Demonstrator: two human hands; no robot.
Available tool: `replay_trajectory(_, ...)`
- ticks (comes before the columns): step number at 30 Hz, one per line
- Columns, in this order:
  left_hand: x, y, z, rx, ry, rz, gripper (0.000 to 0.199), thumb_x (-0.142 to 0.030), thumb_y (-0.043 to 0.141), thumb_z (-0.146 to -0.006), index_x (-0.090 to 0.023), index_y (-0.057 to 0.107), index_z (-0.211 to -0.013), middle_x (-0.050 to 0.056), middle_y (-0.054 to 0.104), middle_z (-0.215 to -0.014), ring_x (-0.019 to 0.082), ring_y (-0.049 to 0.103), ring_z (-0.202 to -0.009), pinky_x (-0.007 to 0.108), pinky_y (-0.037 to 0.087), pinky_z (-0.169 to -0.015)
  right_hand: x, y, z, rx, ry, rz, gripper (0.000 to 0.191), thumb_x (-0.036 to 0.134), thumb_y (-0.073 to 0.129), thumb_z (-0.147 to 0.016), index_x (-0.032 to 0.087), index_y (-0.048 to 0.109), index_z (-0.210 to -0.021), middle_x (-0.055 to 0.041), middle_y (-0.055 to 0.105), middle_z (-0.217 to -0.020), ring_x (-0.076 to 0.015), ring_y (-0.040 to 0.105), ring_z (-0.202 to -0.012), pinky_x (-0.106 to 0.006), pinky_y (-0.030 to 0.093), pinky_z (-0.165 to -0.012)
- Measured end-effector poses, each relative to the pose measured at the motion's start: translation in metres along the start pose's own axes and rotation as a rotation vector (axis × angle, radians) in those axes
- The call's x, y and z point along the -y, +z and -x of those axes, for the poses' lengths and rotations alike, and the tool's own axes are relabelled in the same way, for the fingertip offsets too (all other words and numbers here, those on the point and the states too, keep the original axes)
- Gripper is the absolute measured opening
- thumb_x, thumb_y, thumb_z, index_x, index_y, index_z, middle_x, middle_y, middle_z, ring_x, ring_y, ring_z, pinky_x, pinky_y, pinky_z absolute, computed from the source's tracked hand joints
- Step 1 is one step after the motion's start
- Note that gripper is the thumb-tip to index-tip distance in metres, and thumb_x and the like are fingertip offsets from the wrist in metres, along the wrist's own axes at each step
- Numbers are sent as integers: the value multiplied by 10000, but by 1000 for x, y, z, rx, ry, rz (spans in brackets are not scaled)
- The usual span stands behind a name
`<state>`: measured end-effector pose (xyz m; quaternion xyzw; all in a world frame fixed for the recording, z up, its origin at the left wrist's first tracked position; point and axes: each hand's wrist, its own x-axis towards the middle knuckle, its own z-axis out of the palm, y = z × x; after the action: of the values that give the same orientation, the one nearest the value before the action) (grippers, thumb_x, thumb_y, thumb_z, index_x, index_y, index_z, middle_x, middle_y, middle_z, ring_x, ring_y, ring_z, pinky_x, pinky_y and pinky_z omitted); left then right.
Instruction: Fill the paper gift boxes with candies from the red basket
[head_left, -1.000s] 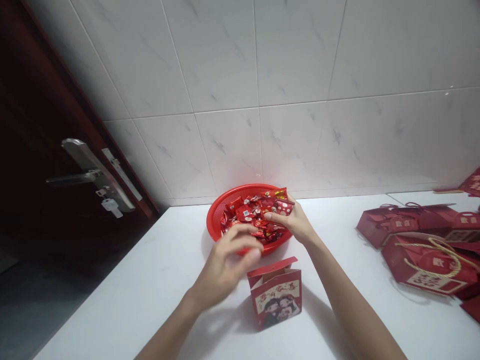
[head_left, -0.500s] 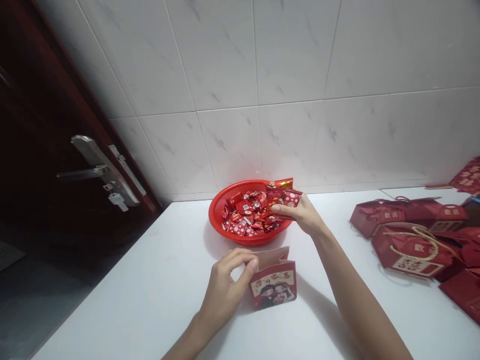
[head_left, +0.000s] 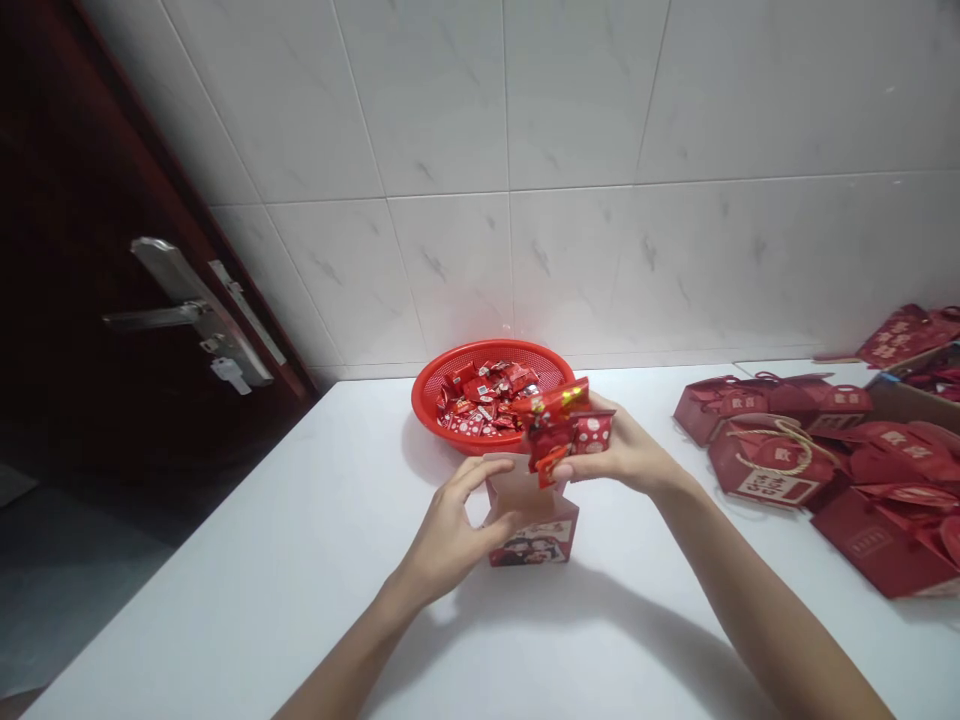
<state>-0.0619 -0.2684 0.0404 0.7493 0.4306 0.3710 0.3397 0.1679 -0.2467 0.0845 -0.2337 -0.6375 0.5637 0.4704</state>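
Note:
My left hand (head_left: 454,530) grips the left side of a small red paper candy box (head_left: 534,545), thumb in front and fingers at its back edge. The box stands upright on the table with its top open and a printed couple on its front. Just above the opening, my right hand (head_left: 626,450) pinches a bunch of red-wrapped candies (head_left: 559,425), some shiny, some with white dots. Behind the box sits a red plastic basket (head_left: 427,385) of similar candies (head_left: 484,395), its right front partly hidden by the held bunch.
Several closed red gift boxes (head_left: 772,460) with cord or ribbon handles cluster on the right of the white table (head_left: 300,560). A cardboard carton (head_left: 896,400) with red items is at the far right. A tiled wall (head_left: 450,260) rises behind; a dark door (head_left: 150,400) stands left.
My right hand has carried the candies from over the basket toward me, above the box opening. My left hand still holds the box, which is now opened wider. The view has shifted a little.

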Motion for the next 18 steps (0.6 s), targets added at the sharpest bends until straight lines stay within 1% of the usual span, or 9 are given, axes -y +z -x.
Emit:
replay_trajectory(3,3,3,2,-12,21,28,432,-310,756,-779,-268,676,-1201,70,640,-1278,275,600,-1196,403,492,-1029,-5,10,5,53,-33,175,519,280,866,-708,190,635,-1164,-73,723,-1106,-229,700,-1003,-370,584,-900)
replay_trajectory(5,5,4,3,-13,22,51,456,-340,771,-774,-260,665,-1210,74,639,-1272,274,602,-1187,409,484,-1038,-9,14,7,54,-57,311,472,304,837,-750,196,635,-1163,-79,705,-1156,-239,675,-1048,-364,569,-904)
replay_trajectory(9,8,4,3,12,19,75,474,-305,761,-781,-257,643,-1238,72,641,-1276,276,586,-1214,417,461,-1060,-11,14,9,33,-90,504,428,340,796,-795,203,609,-1155,-71,701,-1124,-237,671,-992,-359,563,-852)
replay_trajectory(11,8,4,2,18,13,78,481,-296,752,-788,-258,634,-1253,68,639,-1284,275,570,-1240,415,447,-1074,-11,13,10,39,-83,554,435,342,783,-805,201,591,-1168,-70,703,-1104,-233,674,-959,-357,563,-829)
replay_trajectory(14,7,3,1,32,-6,92,485,-302,741,-799,-248,627,-1267,74,630,-1306,278,556,-1257,419,435,-1084,-11,13,9,23,-67,499,465,331,795,-791,198,590,-1187,-77,700,-1140,-243,672,-1009,-360,560,-861)
replay_trajectory(16,7,3,1,44,-16,99,479,-301,730,-808,-251,628,-1273,74,629,-1307,279,559,-1251,421,441,-1075,-10,15,7,-12,-47,371,488,322,820,-762,197,605,-1182,-85,699,-1174,-252,671,-1060,-367,560,-896)
replay_trajectory(18,7,3,0,49,-22,94,466,-311,729,-807,-262,637,-1262,68,633,-1299,279,566,-1240,417,451,-1062,-9,15,2,-51,-11,206,532,316,842,-729,202,606,-1193,-85,716,-1159,-252,696,-1036,-380,575,-891)
